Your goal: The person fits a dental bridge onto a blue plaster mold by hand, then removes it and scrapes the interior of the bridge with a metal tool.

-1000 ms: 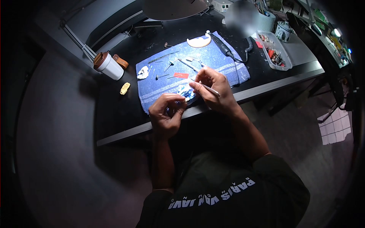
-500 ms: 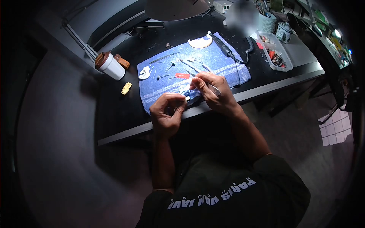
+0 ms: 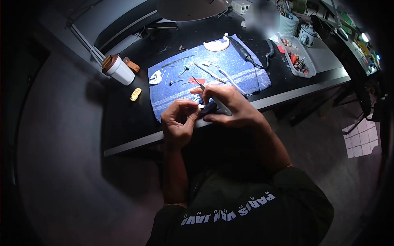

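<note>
My left hand (image 3: 179, 123) pinches a small white piece (image 3: 201, 106) between thumb and fingertips, at the front edge of the blue towel (image 3: 164, 98). My right hand (image 3: 234, 107) is closed around a slim pointed knife-like tool (image 3: 224, 108) with a grey handle. Its dark tip points up and away, apart from the white piece. The right thumb reaches close to the left fingertips. Past the hands, a red piece (image 3: 198, 80), a long thin tool (image 3: 211, 73) and several small metal bits lie on the towel.
A white cup with brown lid (image 3: 119, 70) and a yellowish lump (image 3: 136, 94) stand left of the towel. A corded black handpiece (image 3: 241, 48) and a pale crescent-shaped piece (image 3: 216, 44) lie at the back. A plastic box of small parts (image 3: 297, 57) sits right. A lamp shade (image 3: 193, 10) hangs above.
My right hand has turned, lowering its thumb and swinging the tool so its tip points up and away. A thin tool now shows lying on the towel. My left hand stays nearly still.
</note>
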The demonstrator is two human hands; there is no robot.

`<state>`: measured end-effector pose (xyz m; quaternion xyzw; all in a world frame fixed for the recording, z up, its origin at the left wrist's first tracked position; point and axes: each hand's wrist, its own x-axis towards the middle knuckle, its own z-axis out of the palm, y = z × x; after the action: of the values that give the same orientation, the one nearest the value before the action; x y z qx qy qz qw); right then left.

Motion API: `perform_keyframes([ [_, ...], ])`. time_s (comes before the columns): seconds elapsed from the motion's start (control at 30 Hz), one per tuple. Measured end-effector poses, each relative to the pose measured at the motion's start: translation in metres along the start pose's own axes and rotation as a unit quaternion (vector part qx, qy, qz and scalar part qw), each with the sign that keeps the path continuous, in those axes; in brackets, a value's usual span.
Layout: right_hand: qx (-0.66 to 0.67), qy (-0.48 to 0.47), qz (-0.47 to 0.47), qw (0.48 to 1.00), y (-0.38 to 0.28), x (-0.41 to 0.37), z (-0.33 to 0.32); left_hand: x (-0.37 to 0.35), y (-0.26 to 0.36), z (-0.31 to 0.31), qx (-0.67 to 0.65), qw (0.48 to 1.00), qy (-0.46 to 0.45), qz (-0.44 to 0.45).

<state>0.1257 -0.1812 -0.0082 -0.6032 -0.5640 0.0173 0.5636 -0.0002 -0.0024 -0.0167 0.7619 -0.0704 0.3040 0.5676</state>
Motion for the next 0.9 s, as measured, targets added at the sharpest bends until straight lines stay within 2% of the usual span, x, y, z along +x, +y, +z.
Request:
perform_keyframes([
  [0.07, -0.049, -0.008, -0.015, 0.999, 0.0, 0.001, 0.002, 0.0, 0.0, -0.001, -0.005, 1.0, 0.0, -0.009],
  [0.17, -0.07, -0.004, 0.034, 0.997, -0.003, 0.0, 0.004, -0.001, 0.0, -0.001, -0.003, 1.0, 0.009, -0.012],
  [0.27, -0.082, 0.024, -0.016, 0.996, 0.006, -0.002, 0.007, 0.0, 0.002, 0.0, -0.005, 1.0, 0.024, -0.005],
  [0.57, -0.13, 0.044, -0.041, 0.99, 0.005, -0.003, 0.011, -0.002, -0.002, -0.002, -0.011, 0.999, 0.043, -0.004],
  [0.77, -0.151, 0.046, 0.015, 0.987, 0.0, -0.003, 0.013, -0.001, 0.0, -0.002, 0.003, 0.999, 0.04, 0.01],
  [0.9, -0.117, 0.115, 0.026, 0.986, -0.003, -0.002, 0.011, -0.002, -0.002, -0.002, -0.003, 0.999, 0.042, 0.008],
])
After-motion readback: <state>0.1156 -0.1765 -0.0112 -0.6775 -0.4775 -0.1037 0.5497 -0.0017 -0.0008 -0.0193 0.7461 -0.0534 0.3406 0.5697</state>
